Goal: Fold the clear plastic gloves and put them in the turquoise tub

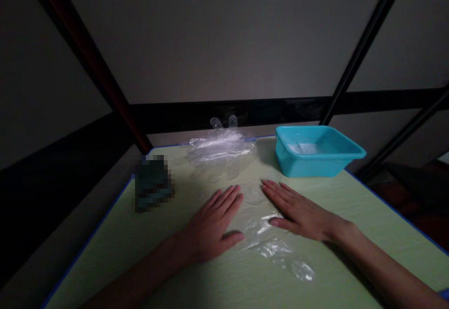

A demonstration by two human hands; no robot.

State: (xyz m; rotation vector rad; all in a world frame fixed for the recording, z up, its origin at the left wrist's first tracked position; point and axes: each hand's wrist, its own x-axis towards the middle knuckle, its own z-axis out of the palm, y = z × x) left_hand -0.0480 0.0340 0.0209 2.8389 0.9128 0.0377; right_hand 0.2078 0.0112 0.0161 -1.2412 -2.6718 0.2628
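Lying on table (105, 253) between left hand (213, 227) and right hand (303, 213): clear glove (261, 224). 2 palms down, fingers straight, gripping nothing. Glove looks light, limp, slippery, easily torn; best pinched by edge, gently.

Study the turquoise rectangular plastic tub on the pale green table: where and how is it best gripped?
Probably by the rim at its right end, the right hand coming from the right and pinching it from inside and beneath. The tub stands upright and open-topped, widening upward so the rim overhangs; the pile of clear plastic gloves lies to its left.
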